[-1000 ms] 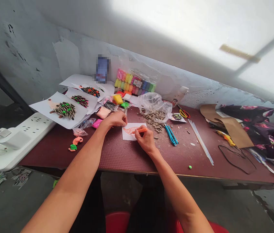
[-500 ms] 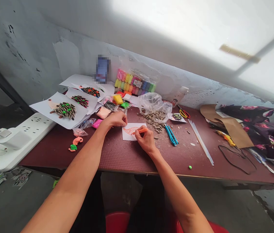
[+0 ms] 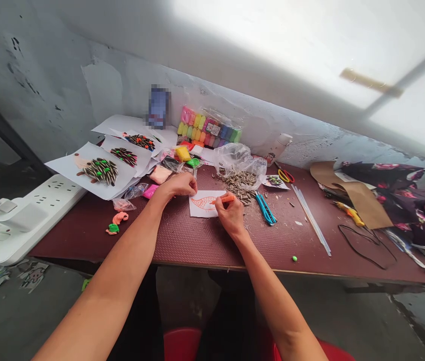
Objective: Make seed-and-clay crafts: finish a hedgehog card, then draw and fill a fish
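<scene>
Sliding right across the white paper (image 3: 198, 214) now, mid-frame, with the orange pen (image 3: 228, 198), baring more of the orange drawing (image 3: 201, 201). Keeping the right hand (image 3: 232, 215) in a closed grip round that pen, low over the paper's right side. Bunching the left hand (image 3: 182, 185) at its upper left corner; too small to tell how far open, or whether pinching any paper. Now to the containers: at upper centre, a clear pack (image 3: 212, 129) full of coloured blocks (image 3: 187, 116); below, a crumpled plastic bag (image 3: 234, 154) beside striped seeds (image 3: 239, 184), loose on the surface (image 3: 185, 245); left of centre, a small bag (image 3: 124, 205) with something pale pink, apparently, inside.
</scene>
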Demonstrator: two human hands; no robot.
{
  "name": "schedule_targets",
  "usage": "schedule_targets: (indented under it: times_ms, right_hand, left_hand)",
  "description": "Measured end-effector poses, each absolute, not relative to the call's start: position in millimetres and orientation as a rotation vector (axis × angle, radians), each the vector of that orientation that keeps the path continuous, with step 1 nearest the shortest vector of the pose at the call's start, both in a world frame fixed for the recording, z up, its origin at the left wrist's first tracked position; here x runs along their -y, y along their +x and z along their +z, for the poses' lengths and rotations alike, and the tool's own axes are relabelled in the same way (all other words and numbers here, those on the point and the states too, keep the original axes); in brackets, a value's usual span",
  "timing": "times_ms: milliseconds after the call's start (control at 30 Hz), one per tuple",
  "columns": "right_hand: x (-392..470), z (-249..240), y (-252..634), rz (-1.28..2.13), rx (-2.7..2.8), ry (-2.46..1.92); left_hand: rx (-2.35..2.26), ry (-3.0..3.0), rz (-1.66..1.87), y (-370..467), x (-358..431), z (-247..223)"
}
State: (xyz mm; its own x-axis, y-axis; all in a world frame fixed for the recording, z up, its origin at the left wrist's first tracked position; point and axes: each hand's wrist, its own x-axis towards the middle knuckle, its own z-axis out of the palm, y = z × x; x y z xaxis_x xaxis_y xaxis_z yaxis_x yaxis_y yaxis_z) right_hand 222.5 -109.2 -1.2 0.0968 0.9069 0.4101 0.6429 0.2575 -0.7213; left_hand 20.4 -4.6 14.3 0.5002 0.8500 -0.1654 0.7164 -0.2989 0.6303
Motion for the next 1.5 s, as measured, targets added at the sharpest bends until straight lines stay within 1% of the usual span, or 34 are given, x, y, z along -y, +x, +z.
schedule_targets:
  times_ms: [367,1500]
  right_hand:
    - [108.3,-4.6,223.4,0.362,1.712,-1.455]
    - [109.8,-1.8,221.0,0.398,1.705,-1.428]
  left_hand:
    - [-1.275,2.082,0.255,20.8,6.3,16.4]
    - [-1.280,2.087,0.254,20.5,5.5,15.4]
